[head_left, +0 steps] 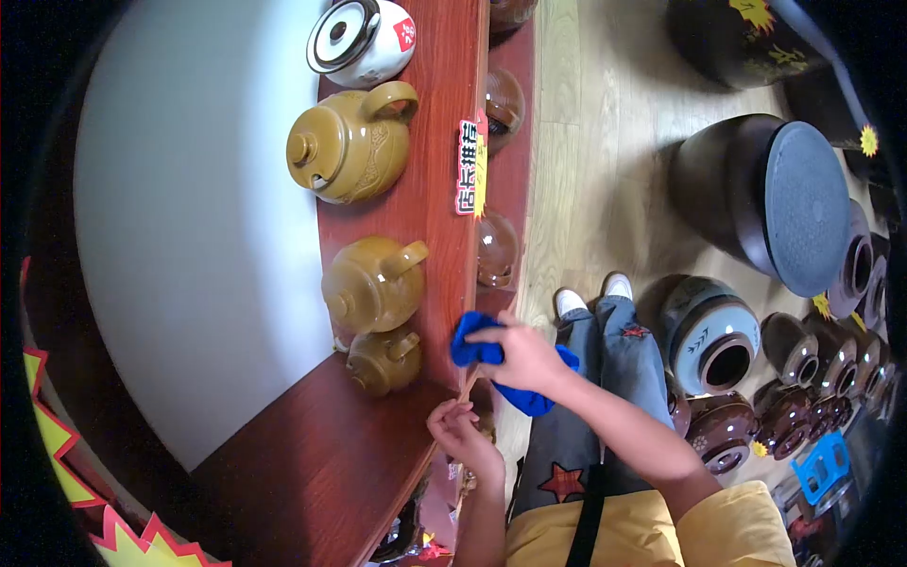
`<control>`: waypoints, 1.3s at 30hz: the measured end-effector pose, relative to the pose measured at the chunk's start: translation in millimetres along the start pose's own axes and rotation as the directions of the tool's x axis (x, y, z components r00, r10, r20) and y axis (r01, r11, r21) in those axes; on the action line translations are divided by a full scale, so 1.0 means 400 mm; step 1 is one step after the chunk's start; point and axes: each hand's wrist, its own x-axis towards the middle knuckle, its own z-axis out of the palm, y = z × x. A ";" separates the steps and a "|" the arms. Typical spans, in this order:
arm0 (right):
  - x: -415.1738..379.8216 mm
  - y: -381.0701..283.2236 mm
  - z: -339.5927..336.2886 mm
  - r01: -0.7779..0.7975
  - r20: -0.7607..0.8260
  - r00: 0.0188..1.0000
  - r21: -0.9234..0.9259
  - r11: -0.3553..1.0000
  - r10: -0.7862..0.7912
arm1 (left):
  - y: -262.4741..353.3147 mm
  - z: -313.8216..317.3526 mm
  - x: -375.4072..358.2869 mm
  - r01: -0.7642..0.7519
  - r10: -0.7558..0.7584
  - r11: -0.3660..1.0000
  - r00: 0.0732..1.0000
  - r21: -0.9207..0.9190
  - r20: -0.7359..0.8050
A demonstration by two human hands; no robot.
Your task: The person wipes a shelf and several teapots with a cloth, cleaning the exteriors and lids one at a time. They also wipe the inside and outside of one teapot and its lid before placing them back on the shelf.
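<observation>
My right hand (515,352) is closed on a blue cloth (526,399), with part of the cloth against the front edge of a red-brown wooden shelf (444,274). Just below it in the view, my left hand (460,437) is beside the shelf edge, its fingers loosely bent and nothing visible in them. On the shelf are an ochre teapot (364,146), a second ochre pot (373,283), a smaller brown one (383,364) and a white lidded pot (373,47). A red and yellow sign (470,165) hangs at the shelf edge.
Brown glazed pots (496,248) stand on a lower level under the shelf. Across the wooden floor (567,180) are a large dark vat (727,194), a pale blue jar (710,335), several brown jars (723,430) and a blue plastic stool (820,468).
</observation>
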 end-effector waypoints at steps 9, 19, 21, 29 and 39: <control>0.170 -0.029 -0.013 -0.158 -0.328 0.943 -0.584 0.796 -0.053 | 0.004 0.037 0.006 0.157 -0.176 0.954 0.983 -0.254 -0.054; -0.033 -0.002 0.159 0.083 0.250 0.968 -0.406 0.910 0.023 | -0.013 0.014 0.005 0.147 -0.167 0.962 0.984 -0.231 -0.070; -0.021 0.013 0.125 0.103 0.211 0.977 -0.375 0.921 -0.024 | -0.018 0.008 0.005 0.139 -0.154 0.967 0.987 -0.212 -0.052; 0.130 0.009 -0.043 -0.038 -0.199 0.975 -0.575 0.817 -0.095 | -0.010 0.045 -0.006 0.133 -0.157 0.961 0.984 -0.242 -0.084; -0.044 -0.005 0.252 0.191 0.269 0.963 -0.675 0.712 -0.003 | 0.012 0.016 -0.015 -0.030 0.007 0.989 0.987 -0.143 -0.164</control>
